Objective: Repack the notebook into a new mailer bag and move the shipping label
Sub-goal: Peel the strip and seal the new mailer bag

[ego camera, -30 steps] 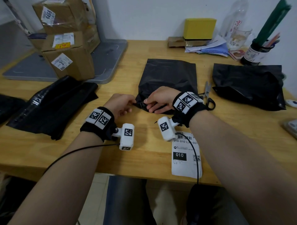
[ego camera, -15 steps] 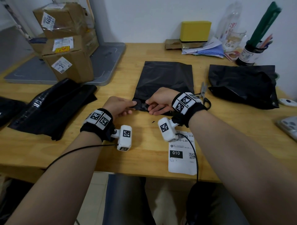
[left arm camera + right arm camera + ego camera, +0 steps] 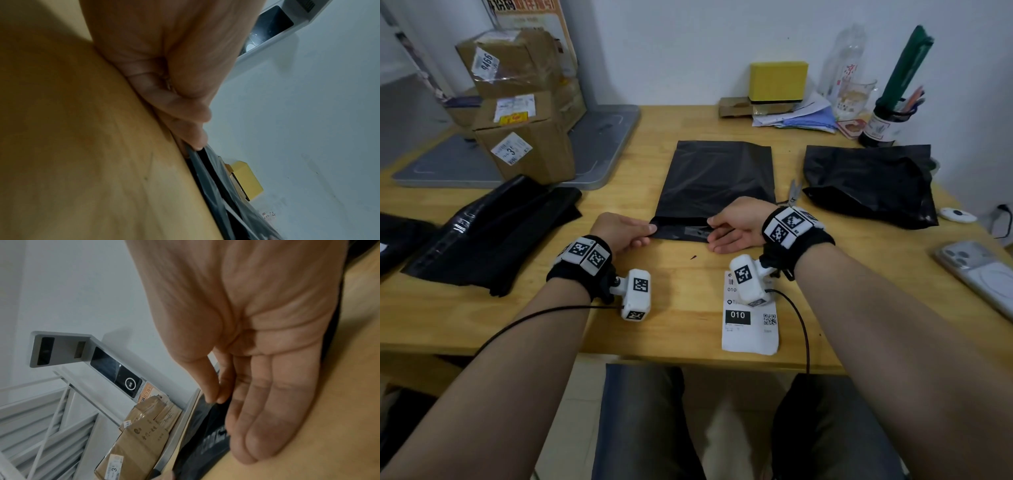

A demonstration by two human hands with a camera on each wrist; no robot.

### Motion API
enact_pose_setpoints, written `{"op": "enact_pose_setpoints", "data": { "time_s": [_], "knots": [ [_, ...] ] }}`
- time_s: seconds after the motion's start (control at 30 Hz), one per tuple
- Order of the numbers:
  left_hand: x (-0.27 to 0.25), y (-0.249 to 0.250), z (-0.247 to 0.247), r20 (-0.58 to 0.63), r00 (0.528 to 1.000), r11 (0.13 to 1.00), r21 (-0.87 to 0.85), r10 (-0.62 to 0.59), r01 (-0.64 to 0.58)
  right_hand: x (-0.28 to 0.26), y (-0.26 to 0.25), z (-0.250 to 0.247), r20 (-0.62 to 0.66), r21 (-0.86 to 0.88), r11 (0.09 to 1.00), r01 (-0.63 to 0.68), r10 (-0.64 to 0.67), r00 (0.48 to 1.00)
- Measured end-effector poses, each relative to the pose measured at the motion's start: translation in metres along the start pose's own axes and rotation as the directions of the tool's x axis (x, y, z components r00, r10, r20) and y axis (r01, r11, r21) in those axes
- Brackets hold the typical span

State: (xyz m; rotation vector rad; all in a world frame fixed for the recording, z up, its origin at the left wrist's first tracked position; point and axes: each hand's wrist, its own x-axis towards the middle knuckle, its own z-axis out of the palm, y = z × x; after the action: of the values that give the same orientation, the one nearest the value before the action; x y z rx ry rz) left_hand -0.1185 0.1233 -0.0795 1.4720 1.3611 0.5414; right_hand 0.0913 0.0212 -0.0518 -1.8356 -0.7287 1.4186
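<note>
A flat black mailer bag lies mid-table, its open flap end toward me. My left hand pinches the flap's near left corner; in the left wrist view the curled fingers clamp the black edge. My right hand pinches the flap further right between thumb and forefinger, with the other fingers held straight over the bag. The white shipping label lies near the table's front edge, partly under my right wrist camera. The notebook is not visible.
A crumpled black bag lies at the right, with scissors beside it. A stack of black bags sits at the left, cardboard boxes behind it. A phone rests at the right edge.
The bunched flap end is now pulled out flat. My hands have moved apart along the bag's near edge, the left one to the corner.
</note>
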Motion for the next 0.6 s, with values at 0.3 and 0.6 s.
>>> {"op": "enact_pose_setpoints", "data": {
  "time_s": [0.3, 0.6],
  "knots": [
    [-0.005, -0.001, 0.002, -0.023, 1.000, 1.000, 0.005, -0.016, 0.016, -0.014, 0.017, -0.020, -0.021, 0.097, 0.995, -0.005, 0.007, 1.000],
    [-0.009, -0.003, 0.004, -0.050, 0.998, 0.999, -0.035, -0.027, 0.025, -0.025, 0.038, -0.044, -0.021, 0.194, 0.981, 0.002, 0.002, 1.000]
  ]
}}
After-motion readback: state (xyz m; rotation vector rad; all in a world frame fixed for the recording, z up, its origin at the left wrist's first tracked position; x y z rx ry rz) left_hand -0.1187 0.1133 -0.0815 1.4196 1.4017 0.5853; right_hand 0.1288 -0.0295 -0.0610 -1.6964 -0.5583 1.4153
